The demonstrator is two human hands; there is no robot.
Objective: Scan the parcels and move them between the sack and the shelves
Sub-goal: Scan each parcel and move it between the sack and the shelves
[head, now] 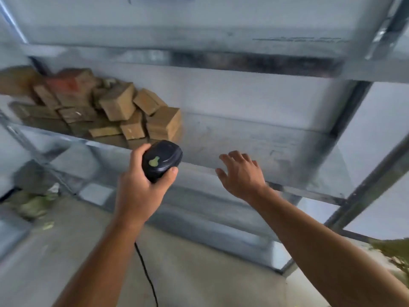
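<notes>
Just above and beyond the left hand (141,185): heap of brown parcels (119,109), piled loosely on the metal shelf (254,138) and spreading away to that hand's left. Left hand wrapped round a dark handheld scanner (161,160), thumb along its near side, nose aimed toward the nearest boxes. Black cable (146,273) trailing down from below the wrist toward the floor (199,284). Right hand (241,173) released, fingers spread and fairly straight, palm down, grasping nothing, poised over the front edge of the same shelf; touching it or just clear, cannot tell. Beyond and to the right of the right hand, bare shelf surface only. No parcel in either hand. Sack not made out for certain: greenish blurred edge (394,251) low to the right of the right forearm, possibly it. More greenish blurred stuff (33,202) low to the left of the left hand, on or near the floor, unidentifiable. Progress, as a judgement: a good many parcels on the shelf, so shelving well under way, assuming sack-to-shelf flow; direction not readable from this view. Scanned or unscanned state of those boxes, unknowable. Left to do: next parcel to pick, scan, place; remaining count hidden.
</notes>
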